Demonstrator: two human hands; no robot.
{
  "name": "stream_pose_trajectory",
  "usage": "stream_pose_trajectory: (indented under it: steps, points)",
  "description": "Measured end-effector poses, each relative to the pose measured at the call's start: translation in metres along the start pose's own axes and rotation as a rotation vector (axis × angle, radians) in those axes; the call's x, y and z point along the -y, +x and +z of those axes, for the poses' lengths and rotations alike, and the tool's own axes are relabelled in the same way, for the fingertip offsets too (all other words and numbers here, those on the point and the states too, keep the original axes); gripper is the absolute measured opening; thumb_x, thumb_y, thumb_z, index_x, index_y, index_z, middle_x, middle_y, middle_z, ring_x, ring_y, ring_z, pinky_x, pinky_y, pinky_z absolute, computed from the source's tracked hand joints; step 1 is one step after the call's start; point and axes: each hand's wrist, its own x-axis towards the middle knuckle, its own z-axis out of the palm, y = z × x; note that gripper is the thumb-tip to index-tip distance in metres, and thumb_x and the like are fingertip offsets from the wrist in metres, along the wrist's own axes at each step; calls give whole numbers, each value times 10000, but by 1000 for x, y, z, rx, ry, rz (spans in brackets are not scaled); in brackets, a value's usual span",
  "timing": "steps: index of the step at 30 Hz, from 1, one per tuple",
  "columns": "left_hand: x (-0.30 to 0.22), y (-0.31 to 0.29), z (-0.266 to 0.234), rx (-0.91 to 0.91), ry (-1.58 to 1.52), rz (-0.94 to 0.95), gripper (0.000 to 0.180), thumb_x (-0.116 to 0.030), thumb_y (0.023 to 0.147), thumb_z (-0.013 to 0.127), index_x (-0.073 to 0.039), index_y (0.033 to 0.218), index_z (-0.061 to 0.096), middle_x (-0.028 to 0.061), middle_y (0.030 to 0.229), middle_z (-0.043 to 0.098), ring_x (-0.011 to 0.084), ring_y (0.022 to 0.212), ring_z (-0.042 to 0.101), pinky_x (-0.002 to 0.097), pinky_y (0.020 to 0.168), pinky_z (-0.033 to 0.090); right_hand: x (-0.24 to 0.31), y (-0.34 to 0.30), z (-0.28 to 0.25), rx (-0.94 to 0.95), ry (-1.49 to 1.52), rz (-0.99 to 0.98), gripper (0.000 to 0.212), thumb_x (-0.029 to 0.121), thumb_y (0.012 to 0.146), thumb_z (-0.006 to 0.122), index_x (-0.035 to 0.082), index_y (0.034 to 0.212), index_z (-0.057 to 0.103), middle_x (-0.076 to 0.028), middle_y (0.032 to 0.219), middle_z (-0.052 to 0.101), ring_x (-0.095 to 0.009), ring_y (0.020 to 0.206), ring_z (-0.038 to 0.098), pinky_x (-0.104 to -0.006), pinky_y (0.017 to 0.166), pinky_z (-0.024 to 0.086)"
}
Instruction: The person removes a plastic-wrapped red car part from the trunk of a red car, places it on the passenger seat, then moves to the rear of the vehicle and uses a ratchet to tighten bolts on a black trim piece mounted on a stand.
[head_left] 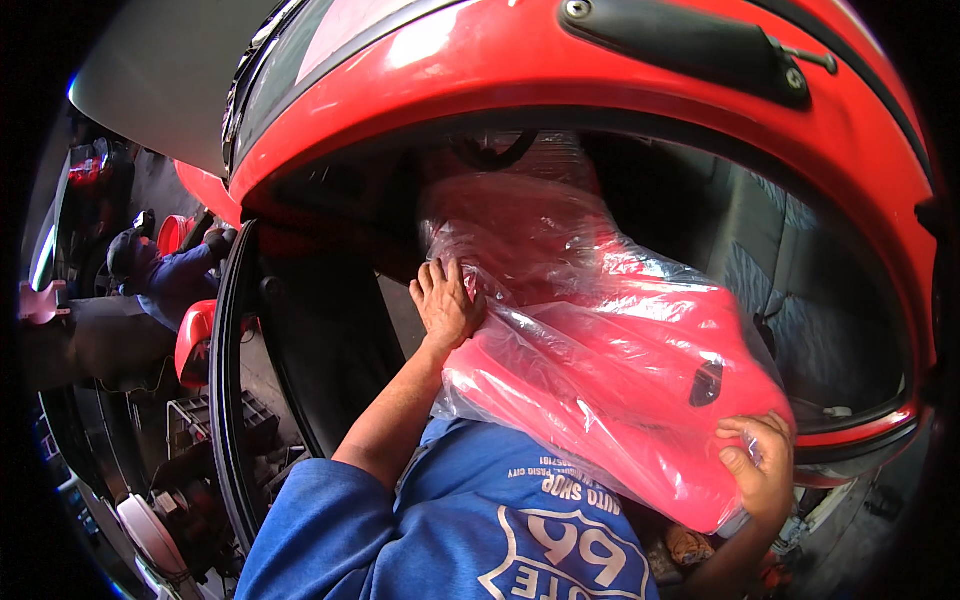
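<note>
- A large red moulded panel wrapped in clear crinkled plastic film (610,370) is held up at the open rear of a red car (620,70), its upper end already inside the dark load space, its lower end out toward the person in the blue printed shirt (500,520).
- The left hand (445,305) lies flat against the upper left edge of the wrapped panel, fingers (437,280) spread and pressing on the film rather than curling round anything.
- The right hand (760,465) cups the lower right corner, fingers (745,430) bent over the edge and gripping through the film.
- The panel looks stiff and fairly light for its bulk, probably a plastic body part, though the film blurs its outline.
- The film looks slippery and loose; it could slide over the panel, so a hold on firm edges and corners seems safer than on bunched wrap.
- The painted face looks prone to scratches; best kept off the hatch rim.
- To the left, another person in blue (165,275) crouches by a grey vehicle.
</note>
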Motion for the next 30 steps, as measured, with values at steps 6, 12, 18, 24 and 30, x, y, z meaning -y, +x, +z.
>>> stream_pose_trajectory:
  steps: [6,12,18,24,30]
  points:
    - [18,-4,17,640,-749,-382,723,-588,925,696,12,1326,652,221,1333,657,306,1176,671,372,1038,496,-16,-2,-5,21,28,-79,414,323,762,802,52,1069,741,-118,985,764,-309,989,687,-448,1082,389]
    - [-9,-26,-127,745,-1396,-72,784,-580,888,751,-8,1402,600,184,1427,598,279,1320,554,388,1124,426,5,28,-26,189,76,-206,543,342,827,812,-3,1226,686,-198,1152,723,-374,1094,678,-440,971,502]
    - [-69,-46,-209,591,-395,697,1087,-704,549,889,-55,1379,623,149,1422,600,347,1397,476,522,1149,353,73,33,-1,327,-366,-558,824,488,746,846,12,1372,600,-213,1316,655,-347,1260,611,-493,1073,447]
    - [-101,-66,-184,201,-402,653,546,-280,571,830,-23,1040,718,127,944,712,323,919,707,421,862,527,96,15,104,50,-870,-719,482,180,984,527,128,1463,525,-244,1416,575,-428,1099,628,-519,964,492]
    - [-111,-79,-173,153,-435,628,534,-327,571,853,-73,1023,724,108,955,722,293,941,716,432,857,517,69,30,121,-88,-887,-627,506,131,936,566,132,1439,511,-132,1001,662,-255,812,624,-387,760,487]
